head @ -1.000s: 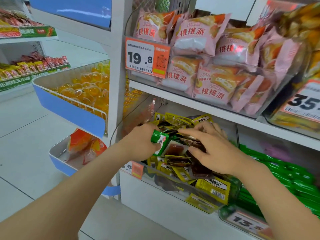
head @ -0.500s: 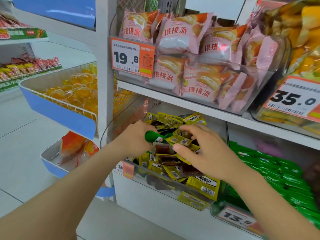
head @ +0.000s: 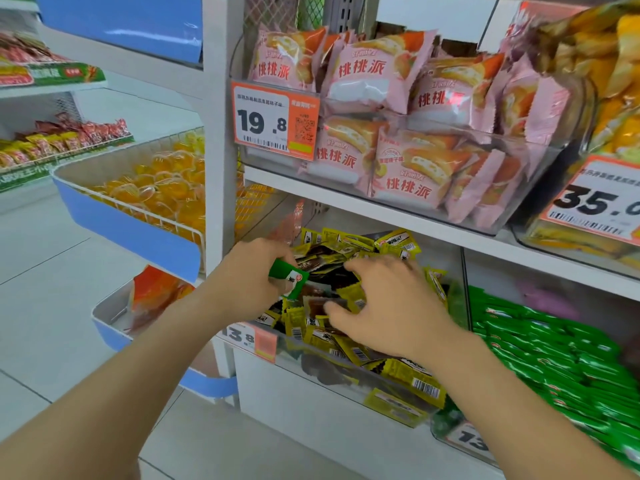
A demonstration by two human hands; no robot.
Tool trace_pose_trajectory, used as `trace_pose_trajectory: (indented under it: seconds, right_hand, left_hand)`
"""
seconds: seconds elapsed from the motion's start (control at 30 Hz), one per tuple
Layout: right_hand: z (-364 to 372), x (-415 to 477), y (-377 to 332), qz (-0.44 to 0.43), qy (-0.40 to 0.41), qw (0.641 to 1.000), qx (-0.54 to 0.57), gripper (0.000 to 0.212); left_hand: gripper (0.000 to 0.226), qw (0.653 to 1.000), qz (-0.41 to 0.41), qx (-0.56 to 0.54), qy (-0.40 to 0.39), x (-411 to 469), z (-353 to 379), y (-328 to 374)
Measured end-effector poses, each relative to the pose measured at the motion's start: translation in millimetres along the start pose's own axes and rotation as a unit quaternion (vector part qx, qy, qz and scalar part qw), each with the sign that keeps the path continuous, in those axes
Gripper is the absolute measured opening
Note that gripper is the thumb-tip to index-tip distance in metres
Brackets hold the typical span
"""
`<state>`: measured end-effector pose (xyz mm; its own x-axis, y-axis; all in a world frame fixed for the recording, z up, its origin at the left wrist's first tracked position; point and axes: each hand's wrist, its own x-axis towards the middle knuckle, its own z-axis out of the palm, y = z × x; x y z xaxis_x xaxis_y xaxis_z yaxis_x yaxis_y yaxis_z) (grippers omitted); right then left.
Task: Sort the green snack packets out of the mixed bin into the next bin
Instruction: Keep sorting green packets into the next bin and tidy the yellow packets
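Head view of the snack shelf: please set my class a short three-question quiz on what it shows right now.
1. True or false: the left hand holds a green packet.
2. What fills the bin directly to the right of the mixed bin? A) orange jellies B) green packets C) red packets
3. Fill in: the orange tag beside the pink packs reads ___.

Key: 1 true; 2 B; 3 19.8
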<state>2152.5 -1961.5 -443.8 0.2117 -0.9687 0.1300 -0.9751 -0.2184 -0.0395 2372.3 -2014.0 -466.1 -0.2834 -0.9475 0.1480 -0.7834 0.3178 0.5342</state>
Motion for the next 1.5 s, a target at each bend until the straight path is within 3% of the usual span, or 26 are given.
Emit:
trace_pose_trajectory:
  seconds: [0.1,0.2,0.33,0.57,0.77,0.87,0.97,1.0,1.07,1.13,1.2,1.3,1.37,1.4,1.5]
  right_hand:
    - [12,8,-15,-0.012,0.000,0.995,0.098,0.050]
    - [14,10,-14,-0.016,0.066,0.988,0.135,0.028]
    - [5,0,4,-0.095,0.160,0.974,0.129,0.021]
    - [-1,-11,36,-0.184,0.117,0.974,0.064,0.038]
    - [-3,-22,50,-0.102,-0.043,0.993,0.041,0.043]
    - [-7,-22,40,-0.042,0.034,0.991,0.126,0.039]
    - [-7,-20,26,-0.061,0.080,0.971,0.216,0.048]
    - [-4,-18,23,-0.069,0.083,0.968,0.226,0.040]
    - [1,-14,21,-0.057,0.107,0.962,0.246,0.016]
    - [4,-12,19,-0.026,0.171,0.948,0.268,0.009]
    - [6,-11,13,-0.027,0.230,0.935,0.270,0.009]
    - [10,-10,-3,-0.084,0.243,0.939,0.228,0.021]
    - [13,-8,-16,-0.084,0.207,0.951,0.214,0.024]
    - [15,-7,-21,-0.084,0.189,0.951,0.232,0.023]
    - [14,-2,-28,-0.075,0.149,0.939,0.302,0.017]
  left_hand:
    - [0.014,0.999,0.010,-0.024,-0.028,-5,-2,0]
    - [0.018,0.995,0.009,-0.090,-0.032,-10,-8,0]
    - [0.022,0.978,0.035,-0.199,-0.049,-15,-13,2]
    - [0.040,0.992,0.124,-0.008,0.016,-6,2,4]
    - [0.055,0.990,0.114,0.059,0.059,1,9,5]
    - [0.048,0.991,0.127,-0.005,0.043,-2,5,13]
    - [0.031,0.982,0.128,-0.142,-0.002,-9,1,23]
    - [0.026,0.977,0.112,-0.179,-0.009,-11,-1,25]
    - [0.018,0.982,0.083,-0.165,0.030,-11,-4,23]
    - [0.010,0.990,0.024,-0.119,0.075,-14,-8,20]
    - [0.011,0.969,-0.077,-0.230,0.044,-18,-8,24]
    - [0.019,0.840,-0.221,-0.493,-0.044,-21,-9,40]
    - [0.028,0.785,-0.214,-0.576,-0.076,-20,-11,43]
    - [0.030,0.787,-0.182,-0.583,-0.089,-21,-12,42]
    - [0.023,0.843,-0.131,-0.517,-0.070,-25,-11,35]
